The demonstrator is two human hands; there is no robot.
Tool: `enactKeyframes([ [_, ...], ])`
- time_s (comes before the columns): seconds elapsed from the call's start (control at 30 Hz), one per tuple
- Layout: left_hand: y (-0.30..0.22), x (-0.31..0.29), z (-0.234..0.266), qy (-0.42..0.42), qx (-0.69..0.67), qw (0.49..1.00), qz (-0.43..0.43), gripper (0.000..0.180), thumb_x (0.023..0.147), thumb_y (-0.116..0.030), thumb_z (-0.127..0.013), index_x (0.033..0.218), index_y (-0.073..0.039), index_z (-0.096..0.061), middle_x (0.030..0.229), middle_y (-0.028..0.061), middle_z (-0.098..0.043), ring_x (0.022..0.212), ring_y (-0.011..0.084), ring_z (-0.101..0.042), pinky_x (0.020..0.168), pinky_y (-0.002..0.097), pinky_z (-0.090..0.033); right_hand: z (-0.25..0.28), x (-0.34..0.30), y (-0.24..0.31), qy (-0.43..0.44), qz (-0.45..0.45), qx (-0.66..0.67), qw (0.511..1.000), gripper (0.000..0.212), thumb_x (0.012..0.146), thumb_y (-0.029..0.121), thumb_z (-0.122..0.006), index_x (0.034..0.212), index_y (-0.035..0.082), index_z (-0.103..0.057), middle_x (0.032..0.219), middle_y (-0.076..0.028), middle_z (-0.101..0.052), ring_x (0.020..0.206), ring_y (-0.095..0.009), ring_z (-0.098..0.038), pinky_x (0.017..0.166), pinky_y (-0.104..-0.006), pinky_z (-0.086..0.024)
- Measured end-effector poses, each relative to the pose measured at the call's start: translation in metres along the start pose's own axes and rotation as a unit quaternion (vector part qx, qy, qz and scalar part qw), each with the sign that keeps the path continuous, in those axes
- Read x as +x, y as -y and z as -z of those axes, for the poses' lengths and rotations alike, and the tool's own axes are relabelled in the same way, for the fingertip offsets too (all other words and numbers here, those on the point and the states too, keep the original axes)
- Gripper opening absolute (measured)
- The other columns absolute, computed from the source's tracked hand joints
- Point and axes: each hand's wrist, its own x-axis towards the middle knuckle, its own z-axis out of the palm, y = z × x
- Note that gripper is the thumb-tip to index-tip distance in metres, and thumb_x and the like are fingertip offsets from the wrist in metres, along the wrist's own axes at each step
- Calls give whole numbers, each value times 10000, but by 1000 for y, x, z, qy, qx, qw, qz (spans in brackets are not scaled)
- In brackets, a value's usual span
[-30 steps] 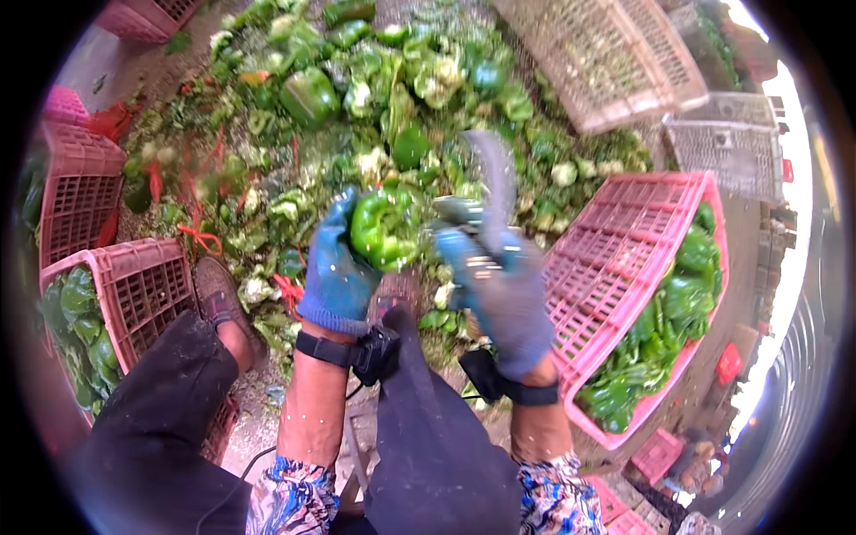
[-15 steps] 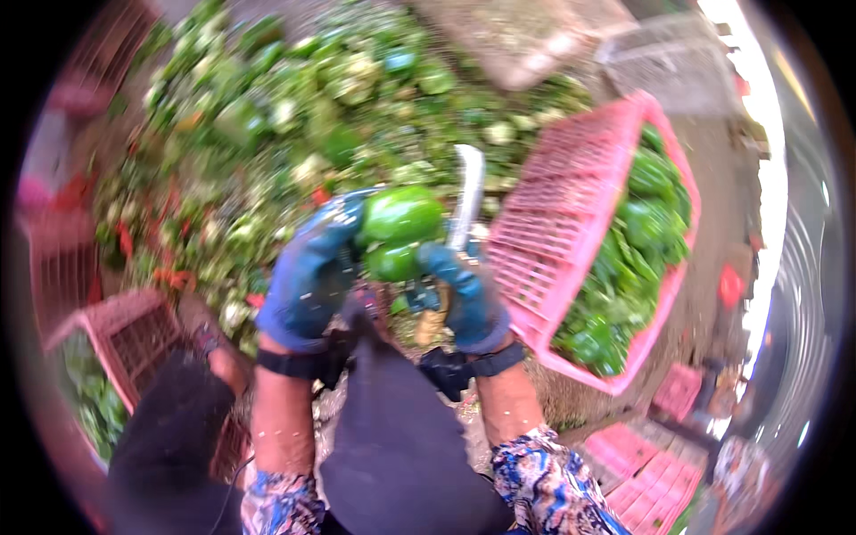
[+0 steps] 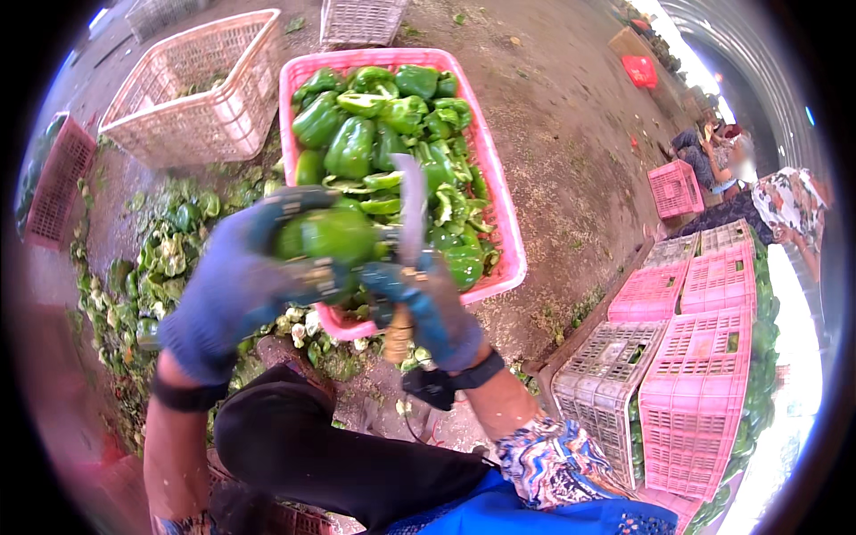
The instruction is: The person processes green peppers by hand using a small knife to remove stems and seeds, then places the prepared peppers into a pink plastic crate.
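My left hand [image 3: 227, 276], in a blue work glove with a dark coated palm, grips a whole-looking green bell pepper [image 3: 339, 234], slightly blurred. Close beside it, my right hand [image 3: 437, 308], gloved alike, is closed around a knife [image 3: 412, 201]. Its pale blade points up past the pepper, and its tan handle sticks out below my fist. Both hands are over the near part of a pink plastic crate [image 3: 510, 250] filled with whole and cut green peppers [image 3: 349, 147]. Glove and fingers hide part of the held pepper.
A pale, dirty crate [image 3: 178, 134] stands at the far left. Pepper trimmings [image 3: 169, 245] cover the ground at left. Pink and whitish crates [image 3: 691, 383] of peppers are stacked at right. Other people [image 3: 713, 160] sit farther off at the right, near a red bag [image 3: 639, 71].
My view has swung to the right, and the pink pepper crate now lies straight ahead under my hands. The left hand still holds a green pepper, the right the knife.
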Motion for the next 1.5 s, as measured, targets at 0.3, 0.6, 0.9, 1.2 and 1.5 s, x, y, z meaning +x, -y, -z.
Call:
enactKeyframes([
  [0.3,123,185,-148,45,452,887,-77,164,845,-208,-733,893,-63,-796,871,202,-764,815,401,-766,679,524,-611,230,31,-56,-189,-29,-131,973,421,1082,408,-576,1225,38,-718,964,1,-684,804,-101,-617,672,-295,-502],
  [0.6,70,182,-100,90,464,873,-121,250,898,-224,-687,1020,-72,-844,1003,176,-815,959,359,-794,835,489,-626,222,21,-23,-173,-63,-400,898,482,1097,427,-569,1099,-12,-767,872,-41,-721,714,-110,-607,602,-307,-468],
  [0.9,103,-71,182,-370,303,877,45,559,979,-351,-799,1429,-47,-665,1189,172,-766,955,192,-755,846,348,-632,179,21,28,-277,-81,-524,801,295,1076,318,-652,1070,27,-703,733,-85,-681,473,-136,-573,427,-278,-427],
  [1.2,373,-215,124,-609,-49,762,216,197,938,-126,-725,1092,-33,-804,880,25,-774,788,88,-676,752,305,-572,-193,113,-67,125,-37,-185,974,427,1150,328,-558,1457,37,-614,866,-56,-733,540,-53,-576,486,-216,-508],
  [1.5,331,-120,251,-301,601,728,135,455,896,-102,-694,1346,-166,-692,1371,104,-678,1338,320,-612,1168,584,-433,-188,177,-306,114,-302,-79,943,504,1126,411,-594,1468,42,-611,952,-81,-763,628,-79,-627,540,-276,-571],
])
